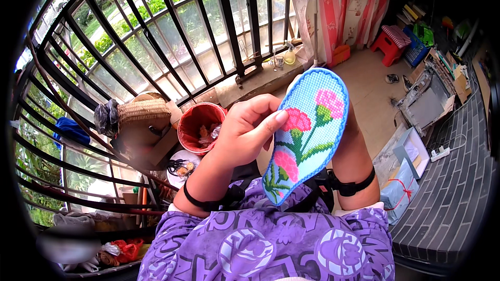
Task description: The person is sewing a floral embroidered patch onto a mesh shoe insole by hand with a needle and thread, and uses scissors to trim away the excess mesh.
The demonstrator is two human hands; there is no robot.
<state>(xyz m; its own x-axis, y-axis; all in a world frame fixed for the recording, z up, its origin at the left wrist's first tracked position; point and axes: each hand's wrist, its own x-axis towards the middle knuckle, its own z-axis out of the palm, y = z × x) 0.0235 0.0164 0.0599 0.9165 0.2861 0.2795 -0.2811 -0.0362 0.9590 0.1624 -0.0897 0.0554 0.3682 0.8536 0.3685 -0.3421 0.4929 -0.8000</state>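
A blue embroidered shoe insole (308, 136) with pink carnations, green stems and a braided-looking blue edge is held up in front of my purple patterned clothing. My left hand (254, 127) pinches its left edge between thumb and fingers. My right forearm reaches up behind the insole's right side, and most of my right hand is hidden behind it; only a small bit of skin shows past the insole's upper left edge. What the right hand's fingers are doing cannot be seen. Both arms wear black straps.
A red-lined bin (201, 127) stands beyond my left forearm, near a wicker item (144, 110) and a round white stool (183, 168). Black railings (172, 15) run along the window. At right are a grey brick-patterned surface (441, 203), a blue package (400, 195) and a red stool (390, 45).
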